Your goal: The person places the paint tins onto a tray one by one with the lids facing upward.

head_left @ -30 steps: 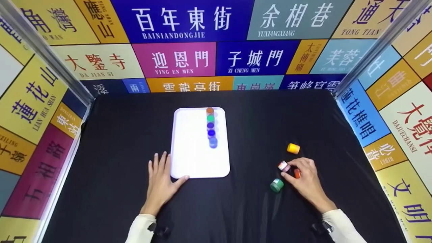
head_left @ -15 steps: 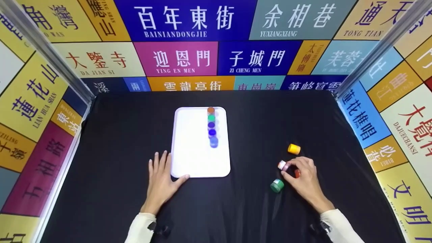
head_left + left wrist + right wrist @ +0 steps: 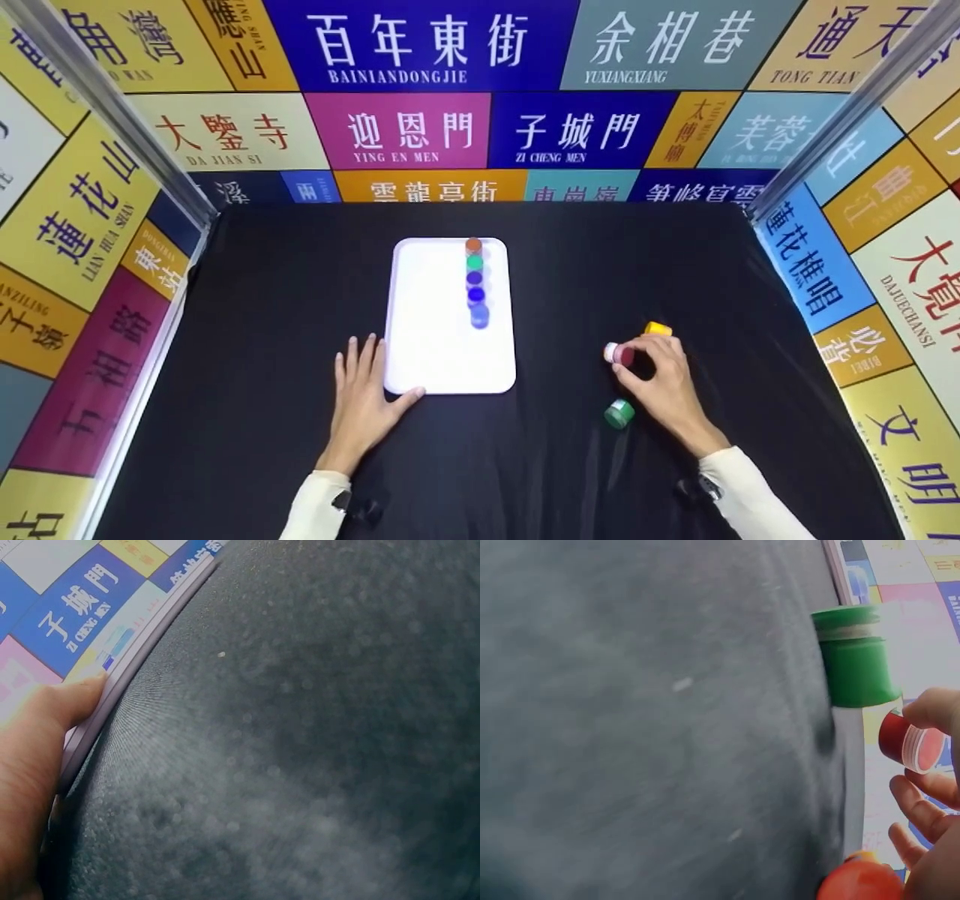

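left hand (image 3: pixel 365 397): flat, palm down, fingers straight and together pointing away, thumb spread out to the right
left forearm: white sleeve to the wrist, angled up from the bottom edge
right hand (image 3: pixel 660 382): fingers curled, thumb and fingertips (image 3: pixel 930 709) pinching something small, raised off the surface
right forearm: white sleeve, comes in from lower right, wrist bent inward

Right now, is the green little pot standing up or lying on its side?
Lying on its side. The green pot rests on the black cloth, its cap end facing sideways in the right wrist view.
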The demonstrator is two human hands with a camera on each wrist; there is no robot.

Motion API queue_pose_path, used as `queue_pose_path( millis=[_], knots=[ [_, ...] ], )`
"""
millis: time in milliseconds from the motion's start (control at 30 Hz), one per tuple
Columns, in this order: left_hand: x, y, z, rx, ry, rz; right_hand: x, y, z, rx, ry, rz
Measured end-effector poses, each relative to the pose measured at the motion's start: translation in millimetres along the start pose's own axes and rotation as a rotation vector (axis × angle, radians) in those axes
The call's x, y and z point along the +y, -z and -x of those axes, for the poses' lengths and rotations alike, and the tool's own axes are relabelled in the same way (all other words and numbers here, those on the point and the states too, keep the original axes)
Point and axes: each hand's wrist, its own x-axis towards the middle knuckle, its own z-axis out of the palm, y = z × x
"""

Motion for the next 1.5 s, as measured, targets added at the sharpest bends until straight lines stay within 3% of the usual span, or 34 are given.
queue_pose_path(
  millis=[433,833,1500],
  knots=[
    [2.4,-0.6,-4.9,0.007,-0.007,0.000,-24,-25,-28,0.016,-0.019,-0.137],
    [0.9,-2.2,-3.9,0.021,-0.012,0.007,-55,-62,-47,-0.134,-0.097,-0.169],
    [-1.9,0.1,-0.3,0.011,-0.004,-0.007,-88,-121,-62,-0.263,-0.051,-0.136]
  ],
)
